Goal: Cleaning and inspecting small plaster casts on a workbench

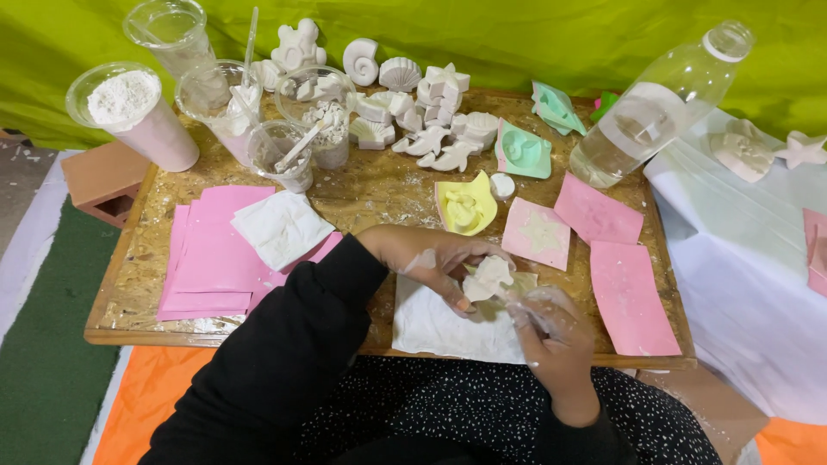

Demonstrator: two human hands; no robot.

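1. Holding a small white plaster cast (pixel 488 277) between them, both hands work just above a white cloth (pixel 439 327) at the near edge of the wooden board (pixel 379 185).
2. The left hand (pixel 431 258) reaches in from a black sleeve, fingers curled and closed around the cast's left side.
3. The right hand (pixel 551 331), dusted white, comes up from below the cast, its fingertips pressed together against the cast's lower right edge.
4. Beyond the cast, toward the far side of the board, lies a yellow mould (pixel 465 205) with a white filling, and past it a heap of finished white figures (pixel 422 120): shells, stars and fish shapes.
5. To the right of the cast lie three pink sheets (pixel 624 297), the nearest one bearing a pale star print.
6. Farther right of the cast and back, a clear plastic bottle (pixel 655 112) leans tilted, partly filled with water.
7. Two teal moulds (pixel 524 151) sit between the bottle and the heap of figures.
8. To the left of the cast lies a stack of pink sheets (pixel 211 258) with a folded white cloth (pixel 280 228) on top.
9. Far left and back from the cast stand clear cups, one full of white powder (pixel 125 99), others holding stirring sticks and white residue (pixel 284 155).
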